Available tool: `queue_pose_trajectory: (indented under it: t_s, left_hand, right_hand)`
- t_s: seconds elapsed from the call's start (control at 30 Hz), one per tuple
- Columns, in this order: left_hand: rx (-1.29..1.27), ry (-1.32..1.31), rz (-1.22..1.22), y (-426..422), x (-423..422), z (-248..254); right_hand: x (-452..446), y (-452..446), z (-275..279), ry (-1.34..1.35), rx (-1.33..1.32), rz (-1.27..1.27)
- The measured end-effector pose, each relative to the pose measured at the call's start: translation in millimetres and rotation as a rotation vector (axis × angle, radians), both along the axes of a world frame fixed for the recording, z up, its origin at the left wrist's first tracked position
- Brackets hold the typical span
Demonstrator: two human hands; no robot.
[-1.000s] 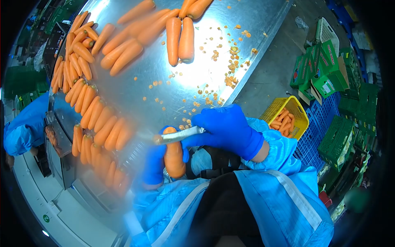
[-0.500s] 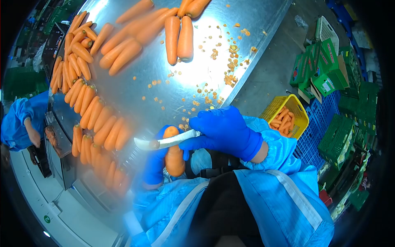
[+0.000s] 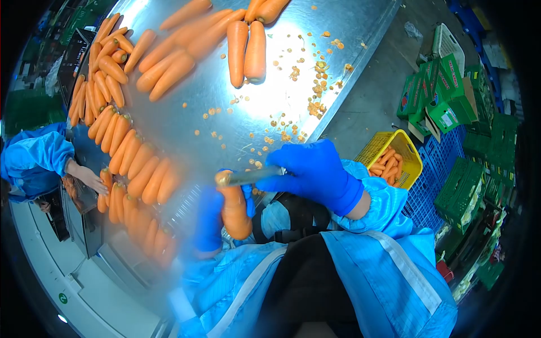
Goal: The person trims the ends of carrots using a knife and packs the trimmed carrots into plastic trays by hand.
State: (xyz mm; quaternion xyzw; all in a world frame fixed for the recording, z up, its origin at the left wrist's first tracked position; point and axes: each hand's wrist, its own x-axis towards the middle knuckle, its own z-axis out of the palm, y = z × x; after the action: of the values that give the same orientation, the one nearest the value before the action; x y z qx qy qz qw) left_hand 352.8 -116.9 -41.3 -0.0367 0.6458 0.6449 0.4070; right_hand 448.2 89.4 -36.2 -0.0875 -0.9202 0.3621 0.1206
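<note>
My left hand (image 3: pixel 209 217), in a blue glove, is closed around a carrot (image 3: pixel 235 214) held upright near my body. Part of that hand looks hazy. My right hand (image 3: pixel 315 176), gloved in blue too, grips a knife (image 3: pixel 248 177) by its handle. The blade lies across the top end of the carrot, touching or very close to it. Past my hands, small cut carrot ends (image 3: pixel 316 93) are scattered over the metal table (image 3: pixel 344 62). Two whole carrots (image 3: pixel 255 52) lie side by side farther up the table.
Rows of carrots (image 3: pixel 132 155) line the left side, partly blurred. At far left, a co-worker's bare hand (image 3: pixel 87 176) reaches to the carrots. A yellow basket (image 3: pixel 416 163) of carrots stands on the right, beside blue crates (image 3: pixel 424 191) and green boxes (image 3: pixel 445 93).
The knife has moved up from across the carrot's middle to its top end, and the blade has turned. The co-worker's arm has reached in to the row of carrots.
</note>
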Motion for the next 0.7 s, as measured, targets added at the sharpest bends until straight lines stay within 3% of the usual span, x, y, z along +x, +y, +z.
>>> queue_pose_trajectory:
  t_s: [0.1, 0.23, 0.33, 0.4, 0.43, 0.5, 0.63, 0.7]
  left_hand:
    - [-0.152, 0.234, 0.263, -5, 15, -55]
    - [-0.036, 0.068, 0.462, 12, 30, -28]
    - [0.318, -0.218, 0.098, 14, 8, 4]
    - [0.290, -0.253, 0.103, 14, 9, 3]
    - [0.112, -0.184, 0.293, 15, 22, -11]
    - [-0.075, -0.129, 0.441, 11, 32, -13]
    - [0.002, -0.131, 0.324, -5, 16, -14]
    - [0.138, -0.250, -0.036, -6, 8, -1]
  right_hand:
    - [-1, -7, 10, -0.054, 0.080, 0.077]
    - [-2, -14, 5, 0.029, 0.107, 0.071]
    - [-2, -13, 8, -0.002, 0.115, 0.075]
    - [-2, -12, 8, -0.014, 0.103, 0.070]
    - [-2, -12, 8, -0.019, 0.097, 0.068]
    - [0, -13, 9, -0.015, 0.107, 0.058]
    - [2, -7, 16, -0.134, 0.103, 0.024]
    - [5, -9, 9, -0.022, -0.067, -0.066]
